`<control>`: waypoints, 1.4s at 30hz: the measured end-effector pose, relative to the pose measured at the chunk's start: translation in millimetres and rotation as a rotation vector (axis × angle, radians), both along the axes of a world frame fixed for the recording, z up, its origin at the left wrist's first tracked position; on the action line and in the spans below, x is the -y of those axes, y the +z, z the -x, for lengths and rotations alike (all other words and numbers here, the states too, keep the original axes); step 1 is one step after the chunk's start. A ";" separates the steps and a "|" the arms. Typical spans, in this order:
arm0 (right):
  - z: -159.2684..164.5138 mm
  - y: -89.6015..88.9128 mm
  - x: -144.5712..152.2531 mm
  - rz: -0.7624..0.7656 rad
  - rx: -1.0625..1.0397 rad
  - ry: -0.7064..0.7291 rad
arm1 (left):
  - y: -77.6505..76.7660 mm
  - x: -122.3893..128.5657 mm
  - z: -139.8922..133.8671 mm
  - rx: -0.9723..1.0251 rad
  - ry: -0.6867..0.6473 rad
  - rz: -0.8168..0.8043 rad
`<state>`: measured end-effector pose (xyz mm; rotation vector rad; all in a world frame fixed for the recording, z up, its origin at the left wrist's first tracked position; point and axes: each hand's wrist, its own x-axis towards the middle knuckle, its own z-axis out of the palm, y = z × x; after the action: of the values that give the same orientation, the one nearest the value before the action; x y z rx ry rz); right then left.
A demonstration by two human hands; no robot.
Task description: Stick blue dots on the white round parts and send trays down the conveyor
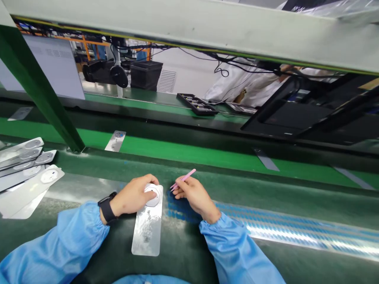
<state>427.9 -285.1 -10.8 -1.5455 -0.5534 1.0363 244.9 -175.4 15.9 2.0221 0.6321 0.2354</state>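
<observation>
My left hand (136, 194) grips the upper end of a shiny silver panel (147, 232), its thumb on the white round disc (153, 196) there. Dark handwritten marks show below the disc, and the panel's lower end points toward me. In my right hand (194, 196) is a pair of pink tweezers (187, 175), pinched between thumb and fingers. The tweezers' tips point left and down, just right of the panel and above the left end of a clear sheet with rows of small blue pieces (266, 223). Whether the tips hold anything is too small to tell.
Several similar panels (32, 189) lie heaped at the left. Behind the bench edge, a bright green belt (183, 152) carries spaced panels, one with a blue spot (116, 141). A green post (44, 86) rises at left; a white beam (189, 27) crosses overhead. A black tray (197, 104) sits beyond.
</observation>
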 end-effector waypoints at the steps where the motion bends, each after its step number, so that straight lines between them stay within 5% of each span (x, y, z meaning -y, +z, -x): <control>1: 0.5 -3.9 -2.1 0.026 -0.005 0.000 | -3.1 -0.1 -0.8 -0.008 0.001 -0.016; 10: -5.5 -14.2 4.3 0.078 -0.020 -0.047 | -25.1 -9.9 18.2 -0.108 -0.042 -0.156; 18: -2.5 -13.0 6.1 0.041 -0.023 -0.009 | -1.4 -32.1 52.9 -0.136 0.105 0.106; 22: -1.1 -7.7 6.8 0.021 -0.010 0.037 | 15.6 -21.0 42.9 -0.051 0.103 0.248; 26: -0.6 -3.6 6.9 0.019 0.029 0.040 | 13.7 0.4 10.7 -0.006 -0.038 0.095; 30: -0.1 -9.2 5.1 0.073 0.066 -0.002 | -12.3 13.4 -6.3 -0.051 -0.113 -0.113; 35: -2.1 -19.1 5.6 0.088 0.132 0.030 | -37.0 15.0 6.4 -0.025 -0.195 -0.386; 42: -3.3 -17.7 7.4 0.095 0.166 0.059 | -42.7 14.3 23.2 -0.056 -0.244 -0.533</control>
<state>431.2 -292.4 -28.5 -1.7187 -0.6757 0.9961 221.7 -189.7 -26.8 2.6022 0.3713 0.2171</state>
